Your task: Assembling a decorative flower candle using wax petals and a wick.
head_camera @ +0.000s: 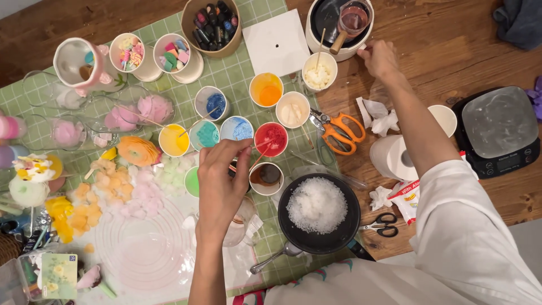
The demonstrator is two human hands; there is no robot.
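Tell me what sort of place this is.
Likely a home craft table set up for candle or wax work: paper cups of coloured wax, a black pan of white flakes, and a kitchen scale on a wooden table.

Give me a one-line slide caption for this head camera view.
Left hand dips a stick into the red cup; right hand touches the white pot.

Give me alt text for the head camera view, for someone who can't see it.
Seen from above, a person's left hand holds a thin stick over small paper cups of coloured wax, while the right hand touches a white pot. Nearby are a black pan of white flakes and orange scissors.
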